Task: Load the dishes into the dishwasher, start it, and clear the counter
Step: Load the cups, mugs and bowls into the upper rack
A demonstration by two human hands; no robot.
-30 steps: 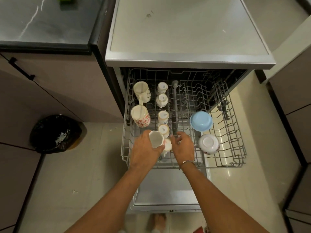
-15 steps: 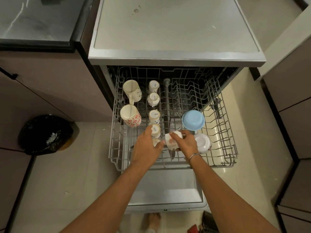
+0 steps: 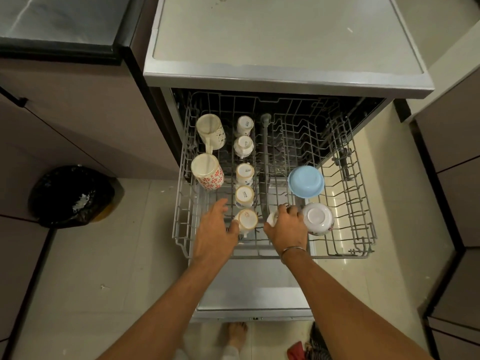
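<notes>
Your right hand [image 3: 285,228] is curled round a small white cup [image 3: 271,219] at the rack's [image 3: 342,254] near edge, your left hand [image 3: 216,231] loose-fingered, thumb against the upturned cup [image 3: 247,219] beside it: seat yours mouth-down between tines, clear of the white bowl [image 3: 318,220] and, farther, the blue bowl [image 3: 306,181].

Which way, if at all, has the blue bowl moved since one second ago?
No: the blue bowl keeps its place in the rack, right of its centre pipe.
</notes>
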